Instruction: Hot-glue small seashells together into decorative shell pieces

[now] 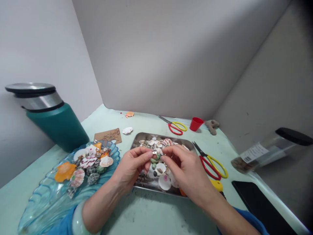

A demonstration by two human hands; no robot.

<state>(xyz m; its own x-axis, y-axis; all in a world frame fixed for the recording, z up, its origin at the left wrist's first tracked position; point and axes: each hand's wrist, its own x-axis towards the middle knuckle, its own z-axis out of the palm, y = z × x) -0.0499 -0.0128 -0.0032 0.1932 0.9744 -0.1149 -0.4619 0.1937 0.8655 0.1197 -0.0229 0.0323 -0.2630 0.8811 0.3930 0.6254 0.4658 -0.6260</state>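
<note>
My left hand [133, 164] pinches a small silvery-white piece [154, 152] with a dark spot, between thumb and forefinger. Facing it, my right hand [187, 168] has thumb and forefinger curled together close to the piece; whatever lies between those fingertips is too small to make out. Both hands are over a metal tray [144, 134] of mixed seashells. White scallop shells [165, 182], greenish snail shells [155, 159] and a red-striped shell [168, 141] show in it. The forearms and hands cover parts of the tray's sides.
A blue glass dish [40, 199] of shells and a teal bottle [57, 124] stand left. Behind are a brown card [107, 134], scissors [174, 124] and a red cup [196, 124]. To the right are more scissors [210, 163], a black phone-like slab [259, 202] and a clear jar [264, 156].
</note>
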